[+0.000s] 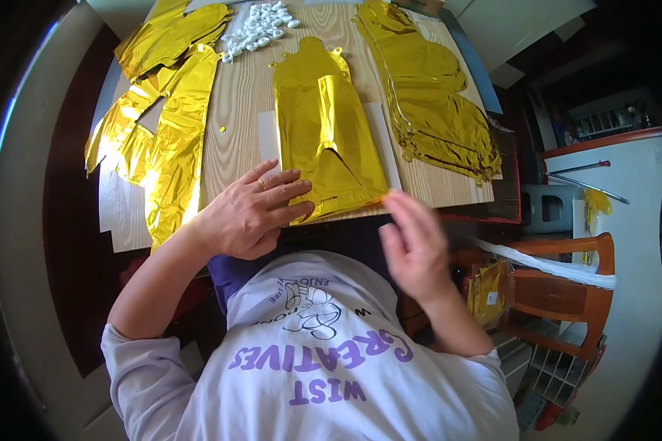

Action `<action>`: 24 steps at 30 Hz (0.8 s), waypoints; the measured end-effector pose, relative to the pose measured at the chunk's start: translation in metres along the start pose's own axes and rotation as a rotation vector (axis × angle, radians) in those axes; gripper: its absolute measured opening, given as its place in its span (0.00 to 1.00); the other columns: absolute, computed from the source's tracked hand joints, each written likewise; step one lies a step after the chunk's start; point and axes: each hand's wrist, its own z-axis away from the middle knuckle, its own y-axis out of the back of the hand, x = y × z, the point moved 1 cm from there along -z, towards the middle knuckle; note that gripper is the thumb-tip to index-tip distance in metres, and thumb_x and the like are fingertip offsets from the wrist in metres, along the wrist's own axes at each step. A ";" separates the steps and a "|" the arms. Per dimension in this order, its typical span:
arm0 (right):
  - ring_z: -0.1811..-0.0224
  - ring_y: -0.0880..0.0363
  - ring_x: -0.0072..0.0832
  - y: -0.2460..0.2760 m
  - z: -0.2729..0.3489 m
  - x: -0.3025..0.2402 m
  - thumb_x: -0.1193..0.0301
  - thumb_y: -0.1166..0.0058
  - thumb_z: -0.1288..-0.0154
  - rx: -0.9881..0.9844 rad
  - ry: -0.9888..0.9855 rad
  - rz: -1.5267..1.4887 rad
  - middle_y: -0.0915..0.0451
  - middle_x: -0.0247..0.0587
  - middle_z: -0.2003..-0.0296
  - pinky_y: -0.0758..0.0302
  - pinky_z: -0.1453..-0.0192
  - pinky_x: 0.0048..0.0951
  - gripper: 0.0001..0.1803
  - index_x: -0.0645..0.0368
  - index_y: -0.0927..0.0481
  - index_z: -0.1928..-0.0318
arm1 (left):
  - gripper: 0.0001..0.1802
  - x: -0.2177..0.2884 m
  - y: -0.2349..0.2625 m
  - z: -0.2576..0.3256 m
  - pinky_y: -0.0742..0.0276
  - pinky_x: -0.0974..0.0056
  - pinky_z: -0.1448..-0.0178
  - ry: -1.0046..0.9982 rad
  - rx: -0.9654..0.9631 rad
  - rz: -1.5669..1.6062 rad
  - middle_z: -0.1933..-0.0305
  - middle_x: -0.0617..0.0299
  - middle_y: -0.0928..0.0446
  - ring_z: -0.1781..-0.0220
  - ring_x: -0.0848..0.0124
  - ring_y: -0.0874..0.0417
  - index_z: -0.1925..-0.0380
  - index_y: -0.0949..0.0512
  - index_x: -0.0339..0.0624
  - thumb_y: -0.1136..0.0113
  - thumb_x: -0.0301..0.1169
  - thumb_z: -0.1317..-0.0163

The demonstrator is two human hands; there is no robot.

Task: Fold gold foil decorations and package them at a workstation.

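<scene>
A flat gold foil balloon lies lengthwise in front of me on a pale sheet, with a raised fold along its middle. My left hand, wearing a ring, has its fingers spread at the balloon's near left edge. Whether the fingertips press on the foil I cannot tell. At the near right corner is my right hand, slightly blurred, thumb apart from the fingers. Its fingertips reach an orange-tinted bit of the foil's edge, and I see nothing held in it.
More gold foil balloons lie in a left pile and a right stack on the wood-grain table. Small white ring-shaped pieces are heaped at the back. To the right stands a wooden chair with a white strip across it.
</scene>
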 end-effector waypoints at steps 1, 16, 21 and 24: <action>0.33 0.28 0.51 -0.009 -0.002 -0.009 0.71 0.38 0.34 -0.089 0.078 0.004 0.26 0.54 0.36 0.31 0.28 0.50 0.28 0.61 0.25 0.34 | 0.31 0.001 0.002 0.000 0.43 0.38 0.21 0.008 -0.025 0.015 0.28 0.55 0.29 0.25 0.53 0.31 0.36 0.23 0.50 0.37 0.37 0.44; 0.22 0.47 0.56 -0.053 0.014 -0.002 0.61 0.34 0.37 -0.338 0.173 0.192 0.41 0.53 0.24 0.46 0.22 0.63 0.38 0.53 0.31 0.28 | 0.51 0.032 -0.036 0.005 0.53 0.46 0.15 0.151 -0.006 -0.039 0.19 0.54 0.41 0.17 0.55 0.44 0.23 0.41 0.42 0.35 0.53 0.43; 0.26 0.36 0.51 -0.041 0.004 0.006 0.64 0.35 0.36 -0.265 0.142 0.063 0.33 0.52 0.29 0.39 0.25 0.56 0.31 0.54 0.25 0.32 | 0.49 0.036 -0.037 0.010 0.55 0.46 0.15 0.191 0.019 -0.135 0.18 0.57 0.42 0.16 0.57 0.47 0.23 0.38 0.48 0.35 0.54 0.43; 0.33 0.27 0.47 -0.023 -0.005 0.028 0.69 0.37 0.34 -0.092 0.092 0.012 0.25 0.50 0.35 0.31 0.29 0.47 0.25 0.59 0.22 0.36 | 0.49 0.036 -0.038 0.009 0.54 0.41 0.16 0.223 0.019 -0.103 0.18 0.55 0.42 0.16 0.53 0.48 0.24 0.36 0.53 0.33 0.55 0.45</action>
